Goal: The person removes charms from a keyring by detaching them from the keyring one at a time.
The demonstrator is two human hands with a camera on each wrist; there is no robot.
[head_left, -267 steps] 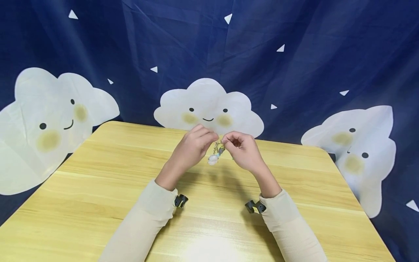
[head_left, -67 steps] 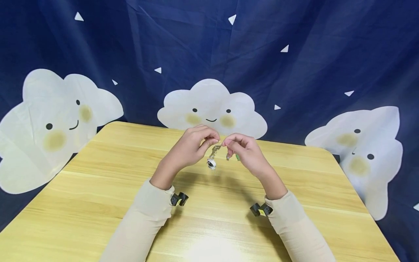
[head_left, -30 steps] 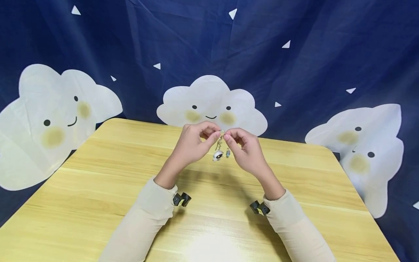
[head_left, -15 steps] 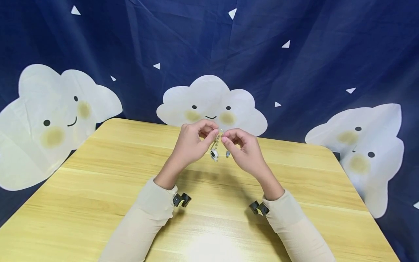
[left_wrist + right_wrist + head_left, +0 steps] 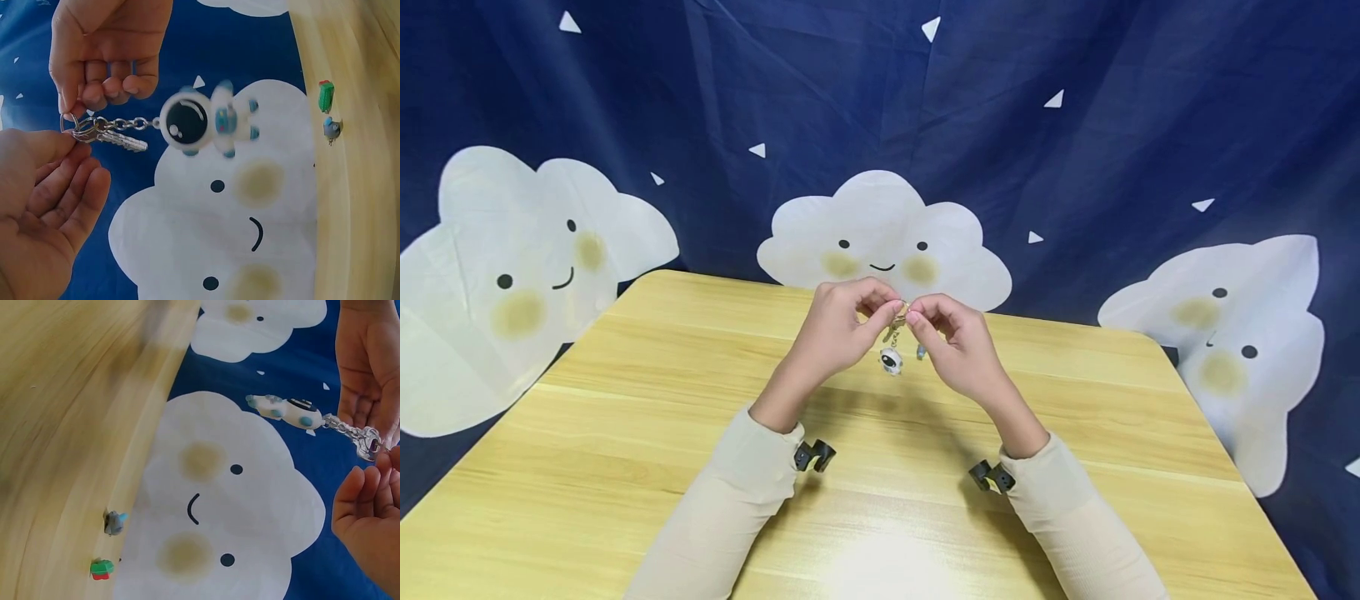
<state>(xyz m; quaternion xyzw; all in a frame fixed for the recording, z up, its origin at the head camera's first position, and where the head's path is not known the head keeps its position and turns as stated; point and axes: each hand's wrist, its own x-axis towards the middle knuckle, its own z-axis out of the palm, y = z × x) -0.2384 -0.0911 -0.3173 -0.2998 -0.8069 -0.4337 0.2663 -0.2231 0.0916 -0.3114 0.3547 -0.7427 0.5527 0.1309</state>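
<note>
Over the far half of the table both hands meet fingertip to fingertip at a metal key ring [image 5: 86,130]. My left hand [image 5: 848,327] pinches the ring from one side, and my right hand [image 5: 957,342] pinches its thin outer loop from the other. A short silver chain [image 5: 128,122] hangs from it, bearing a white astronaut charm [image 5: 209,122] with a dark visor and light-blue trim. Beside the chain dangles a silver key [image 5: 125,140]. In the head view the charm [image 5: 891,361] hangs in the air below the fingers, and the fingertips partly hide the ring.
Near the far edge of the wooden table [image 5: 700,417] lie two small figures, one grey with blue [image 5: 114,522] and one green and red [image 5: 102,569]. Behind the table hangs a dark blue curtain [image 5: 820,92] with smiling clouds. Black wrist cameras [image 5: 815,456] sit at the cuffs.
Since 2.2 seconds ago the fingertips have risen slightly and come closer together. In the last second the astronaut charm has swung and turned beneath the ring; both hands keep their pinch.
</note>
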